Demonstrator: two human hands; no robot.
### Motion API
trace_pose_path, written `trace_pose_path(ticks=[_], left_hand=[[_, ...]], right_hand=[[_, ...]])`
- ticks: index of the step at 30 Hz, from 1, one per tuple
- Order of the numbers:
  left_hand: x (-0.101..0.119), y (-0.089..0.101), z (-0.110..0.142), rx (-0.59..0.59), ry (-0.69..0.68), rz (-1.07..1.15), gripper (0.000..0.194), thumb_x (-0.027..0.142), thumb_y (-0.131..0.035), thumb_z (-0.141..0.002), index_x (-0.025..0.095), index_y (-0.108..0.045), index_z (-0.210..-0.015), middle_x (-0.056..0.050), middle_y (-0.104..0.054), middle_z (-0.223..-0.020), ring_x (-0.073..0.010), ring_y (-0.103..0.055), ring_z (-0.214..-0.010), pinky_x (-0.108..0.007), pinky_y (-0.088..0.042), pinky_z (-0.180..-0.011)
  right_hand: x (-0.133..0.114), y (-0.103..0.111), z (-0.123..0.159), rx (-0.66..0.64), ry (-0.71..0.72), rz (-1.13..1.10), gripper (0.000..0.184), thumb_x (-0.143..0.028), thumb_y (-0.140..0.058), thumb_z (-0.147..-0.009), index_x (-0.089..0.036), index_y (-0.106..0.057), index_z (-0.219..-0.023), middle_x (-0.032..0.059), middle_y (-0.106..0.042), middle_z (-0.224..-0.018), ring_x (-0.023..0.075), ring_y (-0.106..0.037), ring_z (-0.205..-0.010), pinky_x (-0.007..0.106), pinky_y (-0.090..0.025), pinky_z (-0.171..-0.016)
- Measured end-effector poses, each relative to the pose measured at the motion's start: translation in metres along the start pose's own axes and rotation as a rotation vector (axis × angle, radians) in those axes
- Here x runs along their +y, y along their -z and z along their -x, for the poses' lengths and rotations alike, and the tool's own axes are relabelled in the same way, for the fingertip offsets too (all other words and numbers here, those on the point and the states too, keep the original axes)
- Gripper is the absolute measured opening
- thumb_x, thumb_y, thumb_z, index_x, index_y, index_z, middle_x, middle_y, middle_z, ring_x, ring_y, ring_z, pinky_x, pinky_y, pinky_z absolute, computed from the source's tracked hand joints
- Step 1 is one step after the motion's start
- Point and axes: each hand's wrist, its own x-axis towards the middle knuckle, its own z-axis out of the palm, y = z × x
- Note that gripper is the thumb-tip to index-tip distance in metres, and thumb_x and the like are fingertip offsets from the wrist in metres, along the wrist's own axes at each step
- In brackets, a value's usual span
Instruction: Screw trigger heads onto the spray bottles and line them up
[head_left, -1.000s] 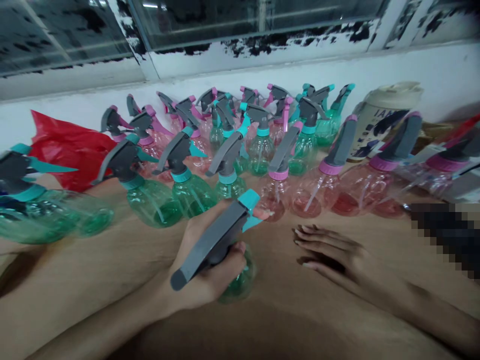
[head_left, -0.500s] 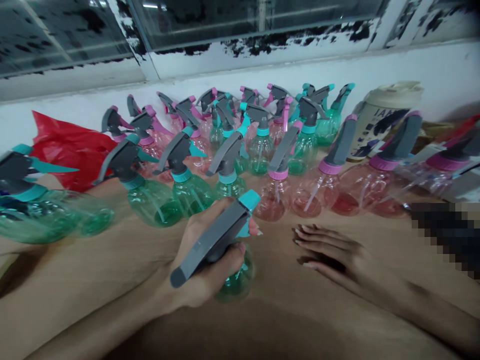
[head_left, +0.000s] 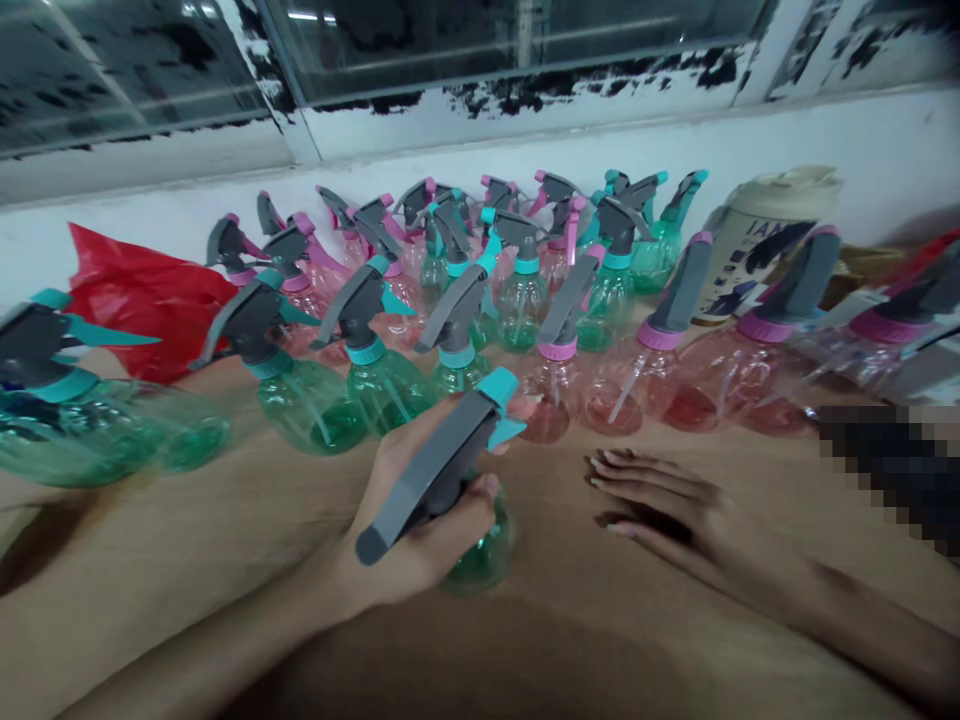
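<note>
My left hand (head_left: 409, 545) is closed around the neck of a green spray bottle (head_left: 484, 555) with a grey and turquoise trigger head. The bottle leans a little, and its upper body is hidden by my fingers. My right hand (head_left: 675, 510) lies on the wooden table (head_left: 555, 620) with its fingers stretched out, holding nothing. Just beyond my hands stands a row of spray bottles, among them a green spray bottle (head_left: 386, 390) with a turquoise collar and a pink spray bottle (head_left: 551, 400) with a pink collar.
Several more spray bottles (head_left: 525, 305) crowd the back, near the white wall (head_left: 375, 150). A red plastic bag (head_left: 146, 300) lies at the back left. A large beige lidded cup (head_left: 765, 240) stands at the back right.
My left hand and the green spray bottle have shifted slightly away from me and to the right. My right hand stays where it was.
</note>
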Motion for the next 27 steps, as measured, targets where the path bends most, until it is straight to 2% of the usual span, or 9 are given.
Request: trace_pose_path(ticks=[3, 7, 15, 21, 23, 27], left_hand=[[0.0003, -0.0008, -0.0011, 0.022, -0.02, 0.118, 0.016, 0.018, -0.052, -0.067, 0.022, -0.055, -0.083, 0.0, -0.057, -0.074, -0.0124, -0.049, -0.051, -0.027, -0.045, -0.053], [-0.0012, -0.0017, -0.0018, 0.035, -0.041, 0.154, 0.018, 0.015, -0.051, -0.065, 0.021, -0.054, -0.081, 0.0, -0.056, -0.074, -0.0132, -0.05, -0.055, -0.027, -0.045, -0.055], [-0.0027, 0.0039, -0.0005, -0.05, -0.073, 0.154, 0.021, 0.021, -0.05, -0.071, 0.024, -0.06, -0.089, -0.001, -0.063, -0.077, -0.0163, -0.058, -0.061, -0.03, -0.048, -0.06], [0.0017, 0.0069, 0.0042, -0.08, 0.05, 0.147, 0.024, 0.027, -0.052, -0.073, 0.027, -0.062, -0.095, -0.002, -0.067, -0.083, -0.0196, -0.061, -0.066, -0.037, -0.052, -0.069], [0.0017, 0.0071, 0.0049, -0.078, 0.068, 0.131, 0.022, 0.028, -0.051, -0.074, 0.027, -0.061, -0.094, -0.002, -0.066, -0.081, -0.0188, -0.06, -0.064, -0.037, -0.052, -0.069], [0.0, 0.006, 0.0017, -0.054, 0.0, 0.046, 0.011, 0.026, -0.049, -0.073, 0.024, -0.058, -0.079, -0.002, -0.062, -0.075, -0.018, -0.057, -0.062, -0.033, -0.048, -0.061]], right_hand=[[-0.0011, 0.0007, -0.0005, 0.012, -0.001, -0.018, 0.036, -0.028, -0.055, -0.084, -0.017, -0.056, -0.119, 0.0077, -0.058, -0.124, 0.0212, -0.048, -0.119, 0.041, -0.044, -0.098], [-0.0012, 0.0009, -0.0013, 0.037, -0.008, -0.047, 0.036, -0.026, -0.056, -0.083, -0.018, -0.057, -0.118, 0.0077, -0.059, -0.122, 0.0216, -0.05, -0.118, 0.041, -0.044, -0.098], [-0.0002, 0.0002, -0.0006, 0.033, -0.012, -0.04, 0.039, -0.028, -0.056, -0.083, -0.019, -0.055, -0.121, 0.0072, -0.058, -0.123, 0.0215, -0.05, -0.118, 0.041, -0.043, -0.098], [-0.0023, 0.0026, -0.0029, 0.027, -0.008, -0.034, 0.033, -0.028, -0.053, -0.085, -0.02, -0.058, -0.117, 0.0066, -0.06, -0.121, 0.0225, -0.052, -0.115, 0.043, -0.045, -0.096], [-0.0025, 0.0028, -0.003, 0.029, -0.012, -0.041, 0.034, -0.029, -0.053, -0.085, -0.021, -0.057, -0.118, 0.006, -0.06, -0.121, 0.0224, -0.052, -0.115, 0.043, -0.045, -0.096], [-0.0018, 0.0022, -0.0018, 0.008, -0.02, -0.03, 0.037, -0.029, -0.053, -0.085, -0.02, -0.054, -0.121, 0.0067, -0.058, -0.124, 0.022, -0.05, -0.118, 0.042, -0.045, -0.097]])
